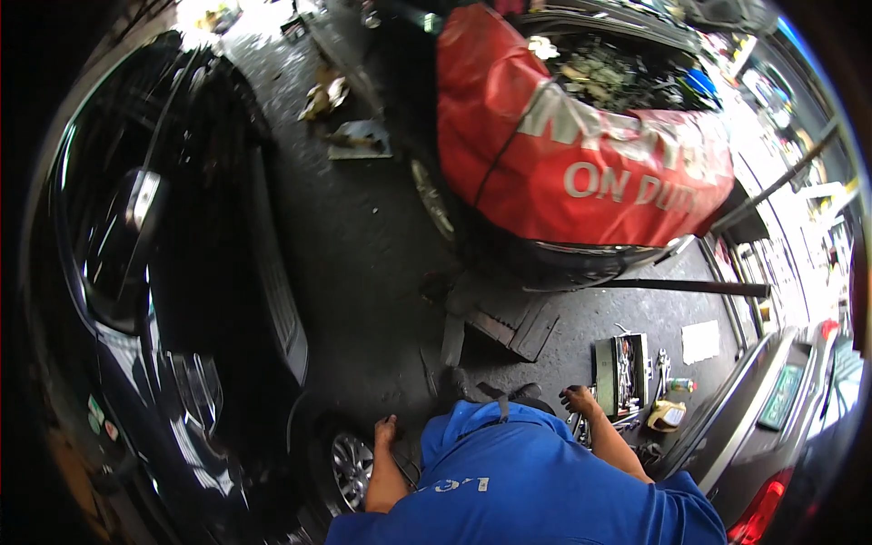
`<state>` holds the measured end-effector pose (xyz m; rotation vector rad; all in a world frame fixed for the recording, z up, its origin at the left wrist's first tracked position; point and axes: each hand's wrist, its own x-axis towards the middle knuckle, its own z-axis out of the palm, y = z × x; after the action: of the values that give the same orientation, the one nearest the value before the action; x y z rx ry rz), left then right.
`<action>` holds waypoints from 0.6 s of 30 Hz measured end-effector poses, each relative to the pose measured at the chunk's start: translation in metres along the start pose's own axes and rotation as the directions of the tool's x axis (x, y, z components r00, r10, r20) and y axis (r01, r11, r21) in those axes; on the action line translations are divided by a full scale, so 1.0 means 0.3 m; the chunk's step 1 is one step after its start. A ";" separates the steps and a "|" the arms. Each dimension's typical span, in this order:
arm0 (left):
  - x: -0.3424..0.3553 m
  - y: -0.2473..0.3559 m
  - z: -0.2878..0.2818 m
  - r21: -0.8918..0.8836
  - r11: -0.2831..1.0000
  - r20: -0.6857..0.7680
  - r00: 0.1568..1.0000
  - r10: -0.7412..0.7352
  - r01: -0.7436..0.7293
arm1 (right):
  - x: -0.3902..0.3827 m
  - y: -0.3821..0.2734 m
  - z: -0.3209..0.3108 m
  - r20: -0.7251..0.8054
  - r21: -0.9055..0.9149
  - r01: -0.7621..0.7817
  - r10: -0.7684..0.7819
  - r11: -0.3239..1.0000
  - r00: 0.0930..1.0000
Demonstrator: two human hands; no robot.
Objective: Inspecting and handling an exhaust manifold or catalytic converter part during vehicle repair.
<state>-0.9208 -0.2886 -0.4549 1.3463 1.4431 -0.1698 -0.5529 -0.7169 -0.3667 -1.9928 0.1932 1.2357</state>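
My left hand point(387, 431) hangs low beside the alloy wheel point(351, 470) of the black car, its fingers curled in. No object shows in it. On the other side my right hand point(577, 398) is held out near the open metal toolbox point(603, 374). Its fingers are bent but apart, and I see nothing between them. Loose hand tools fill the box, and several wrenches point(663, 368) lie along its right side. A yellowish jug-like container point(667, 417) stands just beyond the tools. My dark shoes point(451, 381) show ahead of my blue shirt.
A black car point(218, 300) runs along the left. Ahead, a car with its engine bay exposed wears a red cover point(581, 173). A low metal stand point(504, 318) and a dark bar point(690, 288) lie before it. A grey vehicle point(754, 427) is at right.
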 end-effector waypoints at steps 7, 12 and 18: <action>-0.005 0.293 0.201 -0.005 0.999 0.165 0.985 -0.046 0.047 | -0.070 0.144 -0.127 -0.160 0.196 -0.065 0.098 0.978 0.982; -0.015 0.412 0.244 0.041 0.998 0.271 0.960 -0.066 0.057 | -0.097 0.218 -0.151 -0.222 0.334 -0.001 0.080 0.943 0.972; -0.030 0.501 0.302 0.056 0.998 0.302 0.953 0.001 -0.018 | -0.089 0.365 -0.148 -0.161 0.476 -0.042 0.134 0.878 0.978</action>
<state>-0.7540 -0.3069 -0.4030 1.3102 1.1811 -0.3973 -0.5894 -0.8297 -0.3924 -1.6793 0.6276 0.9367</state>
